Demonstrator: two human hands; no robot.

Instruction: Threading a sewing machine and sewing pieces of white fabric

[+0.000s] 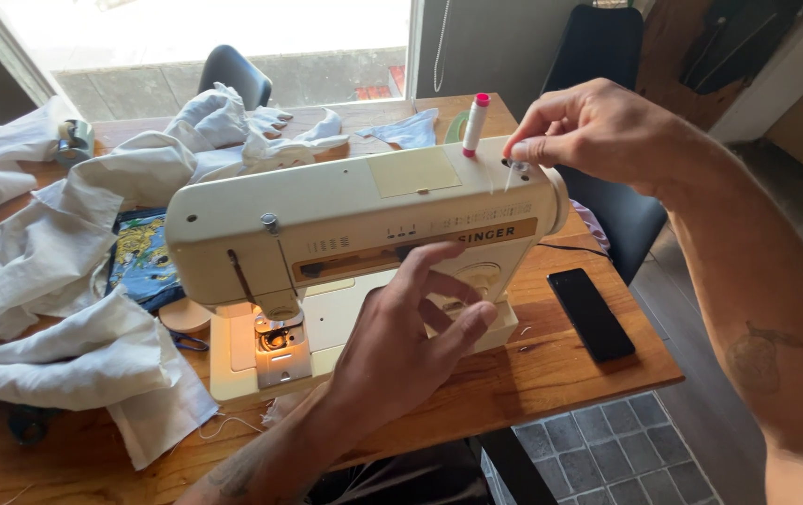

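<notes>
White cloth (65,281): heaped left of the sewing machine (345,243), one fold lying beside its base; best kept off the needle area.
Needle area (275,341): lit by the lamp at the left end of the sewing machine, bare of cloth.
Left hand (411,337): in front of the sewing machine, fingers loosely spread, nothing gripped; seemingly near the front dial, contact unclear.
Spool (476,122): white with a pink cap, upright on top of the sewing machine towards its right end.
Right hand (588,131): above the right end of the sewing machine, thumb and forefinger pinching a small clear bobbin (517,168) over the winder post; worth lowering straight and pressing down fully, thread kept taut.
Phone (591,313): dark, flat on the table right of the sewing machine, well clear.
</notes>
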